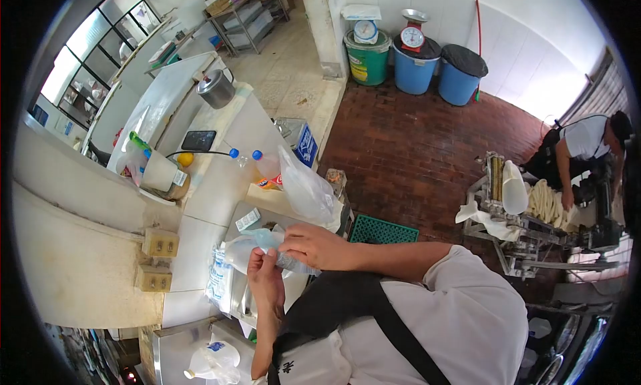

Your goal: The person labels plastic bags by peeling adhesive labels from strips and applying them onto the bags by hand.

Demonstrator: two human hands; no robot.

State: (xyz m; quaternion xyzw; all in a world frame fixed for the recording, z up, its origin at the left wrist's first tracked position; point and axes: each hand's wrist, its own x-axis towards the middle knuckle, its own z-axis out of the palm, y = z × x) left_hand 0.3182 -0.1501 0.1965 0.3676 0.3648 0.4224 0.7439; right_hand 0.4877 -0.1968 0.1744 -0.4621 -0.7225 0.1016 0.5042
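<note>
My left hand (265, 273) pinches the edge of a thin, pale-blue plastic bag (262, 237) between thumb and fingers. Across from it, my right hand (309, 245) has curled fingers closed on the same bag, partly hiding it. Beneath both hands lies a whitish plastic bag (239, 255), resting by a grey metal surface. A small white printed box (248, 219) is just beyond my hands. Beside it stands a large clear plastic bag (308, 188), near bottles with blue caps (257, 155).
A phone (199, 141) and a metal pot (216, 89) sit on the white counter. A green crate (383, 229) lies on the brick floor. At right, a person (584, 148) works at a machine with dough strips (546, 203). Scales (412, 37) stand on lidded bins (414, 70).
</note>
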